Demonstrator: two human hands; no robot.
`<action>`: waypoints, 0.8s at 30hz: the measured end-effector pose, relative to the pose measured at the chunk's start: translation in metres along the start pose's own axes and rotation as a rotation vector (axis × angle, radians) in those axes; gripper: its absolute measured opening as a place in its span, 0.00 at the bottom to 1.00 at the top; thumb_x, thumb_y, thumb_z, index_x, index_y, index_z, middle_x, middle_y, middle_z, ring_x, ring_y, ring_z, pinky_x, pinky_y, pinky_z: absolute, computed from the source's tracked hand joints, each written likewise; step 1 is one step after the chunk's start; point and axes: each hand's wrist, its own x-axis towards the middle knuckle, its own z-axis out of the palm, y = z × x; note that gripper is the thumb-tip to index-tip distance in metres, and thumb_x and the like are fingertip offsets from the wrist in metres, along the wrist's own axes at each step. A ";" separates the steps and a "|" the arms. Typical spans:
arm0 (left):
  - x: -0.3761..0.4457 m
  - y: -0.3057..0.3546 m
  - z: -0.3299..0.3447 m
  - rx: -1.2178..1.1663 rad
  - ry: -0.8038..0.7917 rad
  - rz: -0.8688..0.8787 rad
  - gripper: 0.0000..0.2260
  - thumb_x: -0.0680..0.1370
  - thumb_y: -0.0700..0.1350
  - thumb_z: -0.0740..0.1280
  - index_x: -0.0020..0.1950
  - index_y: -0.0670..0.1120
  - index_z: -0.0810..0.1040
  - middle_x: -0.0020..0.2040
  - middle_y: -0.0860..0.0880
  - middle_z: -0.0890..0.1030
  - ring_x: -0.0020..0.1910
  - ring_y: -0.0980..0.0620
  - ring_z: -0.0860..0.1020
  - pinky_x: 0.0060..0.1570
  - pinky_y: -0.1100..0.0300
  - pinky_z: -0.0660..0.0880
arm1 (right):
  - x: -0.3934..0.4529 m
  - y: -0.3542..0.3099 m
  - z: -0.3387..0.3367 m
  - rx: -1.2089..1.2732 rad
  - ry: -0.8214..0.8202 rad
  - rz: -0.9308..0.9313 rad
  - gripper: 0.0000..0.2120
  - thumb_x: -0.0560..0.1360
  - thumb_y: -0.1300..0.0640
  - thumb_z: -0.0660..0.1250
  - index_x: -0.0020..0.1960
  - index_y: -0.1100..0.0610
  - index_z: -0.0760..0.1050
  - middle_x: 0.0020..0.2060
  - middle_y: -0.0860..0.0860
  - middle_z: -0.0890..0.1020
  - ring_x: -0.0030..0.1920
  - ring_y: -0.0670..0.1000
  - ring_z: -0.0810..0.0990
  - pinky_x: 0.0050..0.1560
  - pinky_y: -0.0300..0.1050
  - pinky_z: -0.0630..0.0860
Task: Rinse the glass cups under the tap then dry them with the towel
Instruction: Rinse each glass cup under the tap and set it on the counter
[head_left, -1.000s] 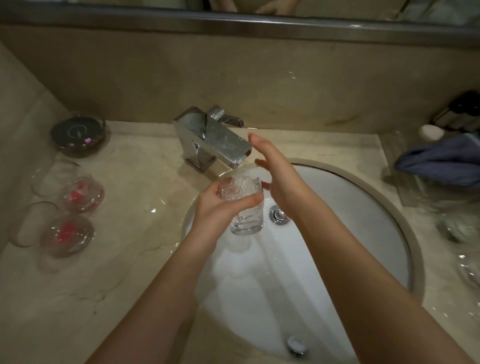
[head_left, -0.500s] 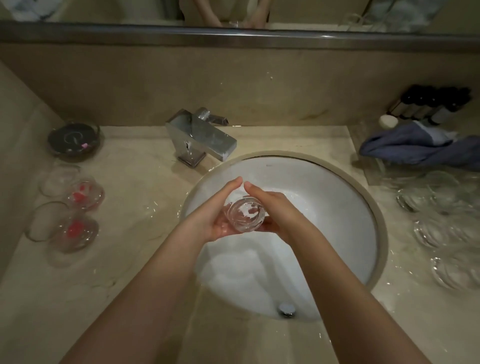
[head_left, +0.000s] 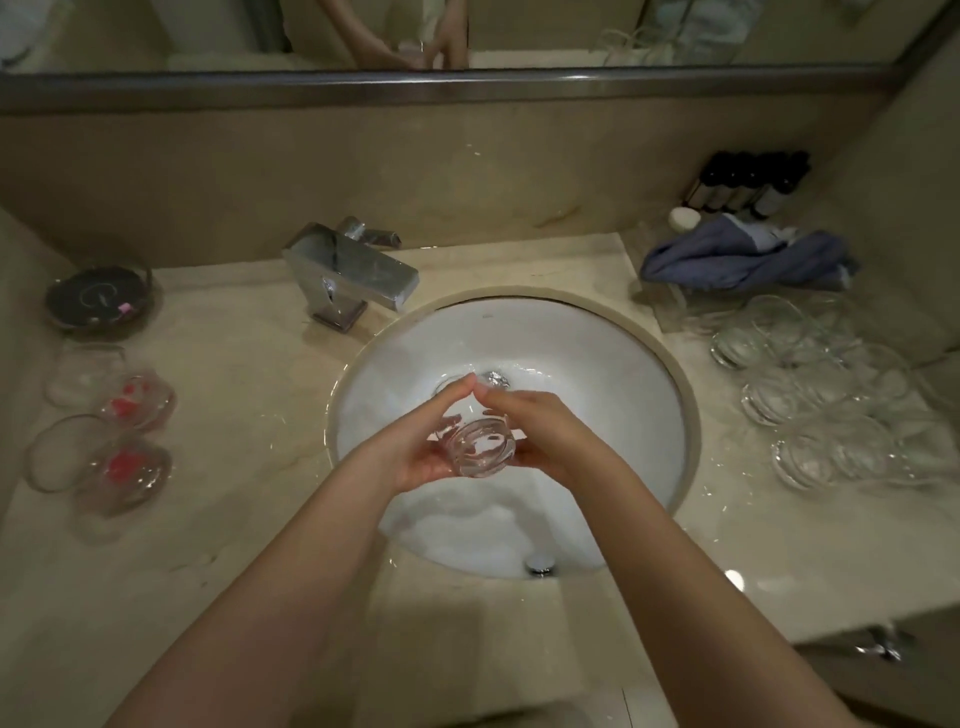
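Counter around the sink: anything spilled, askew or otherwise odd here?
Water is spread on the counter right of the basin, around the cluster of glass cups. On the left, two glasses with something red inside lie tipped on their sides. Nothing looks broken; the held glass appears intact.

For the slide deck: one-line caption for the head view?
Both hands, left hand and right hand, cradle a glass cup over the sink.

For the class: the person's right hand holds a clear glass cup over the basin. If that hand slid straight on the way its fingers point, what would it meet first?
Probably the left hand's fingertips, which its own almost touch; beyond them, the white round basin.
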 end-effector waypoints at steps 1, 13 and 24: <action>-0.003 -0.001 0.003 0.057 0.012 0.043 0.28 0.66 0.58 0.75 0.59 0.43 0.77 0.57 0.44 0.77 0.50 0.48 0.82 0.34 0.57 0.81 | -0.005 0.005 -0.006 0.018 -0.022 -0.055 0.23 0.72 0.46 0.74 0.62 0.58 0.76 0.55 0.55 0.82 0.48 0.57 0.85 0.54 0.49 0.80; -0.020 -0.036 0.110 0.959 -0.056 0.585 0.36 0.60 0.42 0.85 0.64 0.55 0.75 0.54 0.54 0.77 0.53 0.62 0.75 0.45 0.75 0.72 | -0.092 0.072 -0.120 -0.179 0.178 -0.496 0.39 0.62 0.65 0.81 0.69 0.49 0.71 0.56 0.43 0.79 0.50 0.47 0.81 0.53 0.40 0.80; -0.006 -0.116 0.274 1.065 -0.090 0.801 0.38 0.56 0.43 0.84 0.64 0.51 0.75 0.57 0.52 0.76 0.54 0.59 0.77 0.50 0.76 0.71 | -0.149 0.125 -0.269 -0.702 0.379 -0.640 0.42 0.64 0.57 0.81 0.73 0.57 0.66 0.62 0.54 0.73 0.56 0.53 0.77 0.58 0.53 0.76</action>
